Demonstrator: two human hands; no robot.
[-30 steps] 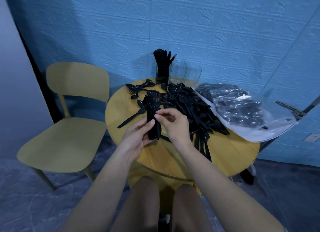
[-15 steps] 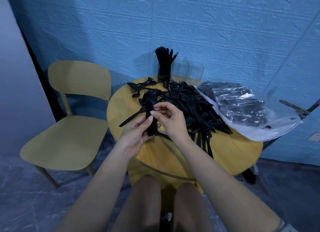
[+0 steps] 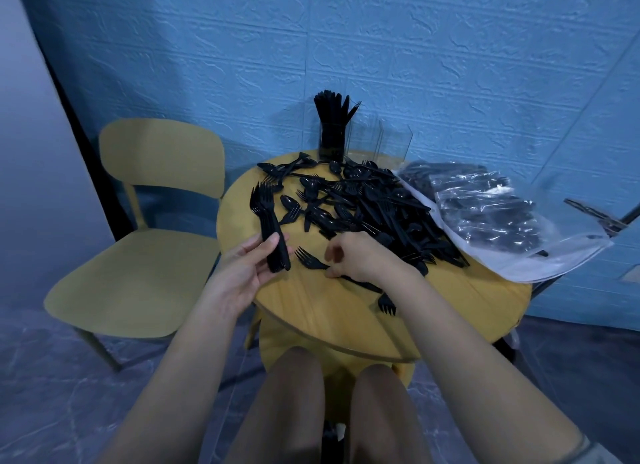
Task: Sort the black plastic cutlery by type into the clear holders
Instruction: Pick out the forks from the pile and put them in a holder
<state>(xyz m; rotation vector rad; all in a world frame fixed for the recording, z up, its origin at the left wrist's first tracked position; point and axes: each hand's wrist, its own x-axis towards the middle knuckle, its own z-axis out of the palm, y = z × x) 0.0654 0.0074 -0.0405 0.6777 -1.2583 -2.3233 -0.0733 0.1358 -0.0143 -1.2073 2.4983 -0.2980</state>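
Both busy | left hand (image 3: 242, 276) grips fork bundle (image 3: 268, 228) | right hand (image 3: 360, 256) pinches fork (image 3: 310, 259), handle hidden

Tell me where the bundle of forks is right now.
In the head view the bundle of forks is left of centre, gripped by the left hand over the round table's left edge, tines pointing away, just left of the loose cutlery pile.

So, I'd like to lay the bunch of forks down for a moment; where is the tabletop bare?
Bare wood shows along the near edge of the table, below the right hand, and on the left rim beside the fork bunch. The middle under the cutlery pile and the right side under the plastic bag are crowded.
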